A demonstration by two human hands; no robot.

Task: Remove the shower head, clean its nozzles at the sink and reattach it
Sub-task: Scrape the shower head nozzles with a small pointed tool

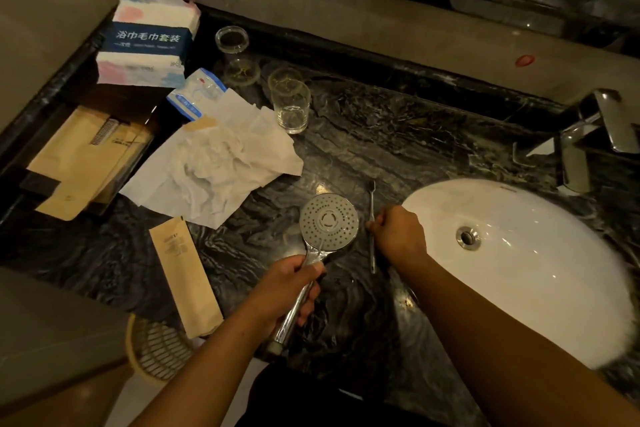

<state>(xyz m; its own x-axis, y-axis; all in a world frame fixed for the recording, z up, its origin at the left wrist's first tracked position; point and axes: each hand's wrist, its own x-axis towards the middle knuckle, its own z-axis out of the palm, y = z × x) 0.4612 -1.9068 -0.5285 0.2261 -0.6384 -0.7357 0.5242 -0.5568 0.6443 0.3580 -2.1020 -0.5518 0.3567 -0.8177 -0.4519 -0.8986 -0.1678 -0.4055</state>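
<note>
My left hand point(294, 282) grips the chrome handle of the shower head point(328, 222), whose round grey nozzle face points up above the dark marble counter point(381, 135). My right hand point(398, 234) is curled round the thin handle of a toothbrush point(371, 198), which stands nearly upright just right of the nozzle face; its bristle end is at the top. The white oval sink point(540, 253) with its metal drain point(468, 237) lies to the right of both hands.
A chrome tap point(588, 139) stands behind the sink. Crumpled white paper point(214, 163), a drinking glass point(291, 104), small glass dishes point(232, 40), a towel package point(149, 38) and brown paper sachets point(185, 274) cover the counter's left side. A wicker bin point(156, 347) sits below.
</note>
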